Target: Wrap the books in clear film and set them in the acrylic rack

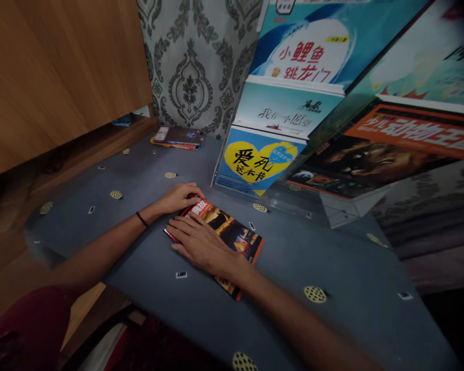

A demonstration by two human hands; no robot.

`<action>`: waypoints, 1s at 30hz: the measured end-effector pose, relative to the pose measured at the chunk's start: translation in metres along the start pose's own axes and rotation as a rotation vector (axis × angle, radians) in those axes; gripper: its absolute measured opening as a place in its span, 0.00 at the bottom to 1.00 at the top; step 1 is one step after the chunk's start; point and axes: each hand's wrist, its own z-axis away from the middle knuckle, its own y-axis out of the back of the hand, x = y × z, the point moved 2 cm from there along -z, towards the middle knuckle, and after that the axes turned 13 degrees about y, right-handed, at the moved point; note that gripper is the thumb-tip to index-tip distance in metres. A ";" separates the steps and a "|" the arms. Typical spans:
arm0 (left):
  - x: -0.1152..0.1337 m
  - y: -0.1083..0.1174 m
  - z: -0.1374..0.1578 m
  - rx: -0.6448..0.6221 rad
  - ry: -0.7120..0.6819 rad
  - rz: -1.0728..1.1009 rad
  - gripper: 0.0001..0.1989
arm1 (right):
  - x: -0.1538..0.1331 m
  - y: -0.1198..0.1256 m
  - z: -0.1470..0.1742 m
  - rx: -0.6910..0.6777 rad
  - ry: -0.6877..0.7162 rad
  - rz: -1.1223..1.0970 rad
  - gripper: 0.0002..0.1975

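Note:
A book (pixel 235 232) with a black, orange and gold cover lies slanted on the blue-grey tablecloth. My right hand (pixel 203 245) rests palm down on its cover, fingers stretched out flat toward the left edge and hiding part of the front. At the book's far left corner is my left hand (pixel 183 197), its fingers bent and closed on the edge. A black band circles the left wrist. Part of the book's lower side sticks out below my right forearm.
Picture books stand on a clear rack (pixel 334 211) behind and to the right, including one with a yellow heart (pixel 255 162) and one with a lion (pixel 371 154). A small book stack (pixel 178 138) lies by the patterned wall. A wooden cabinet (pixel 65 72) stands left.

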 end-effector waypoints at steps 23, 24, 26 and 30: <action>-0.008 0.002 0.000 -0.042 0.068 0.263 0.22 | 0.002 0.009 0.000 0.085 -0.261 -0.008 0.24; -0.008 0.002 0.000 -0.040 0.072 0.262 0.22 | 0.004 0.009 0.001 0.081 -0.253 -0.016 0.23; -0.008 0.003 0.000 -0.033 0.078 0.263 0.23 | 0.006 0.010 0.002 0.079 -0.245 -0.015 0.22; -0.010 0.002 -0.001 -0.016 0.105 0.302 0.23 | 0.010 0.014 0.003 0.090 -0.309 0.082 0.25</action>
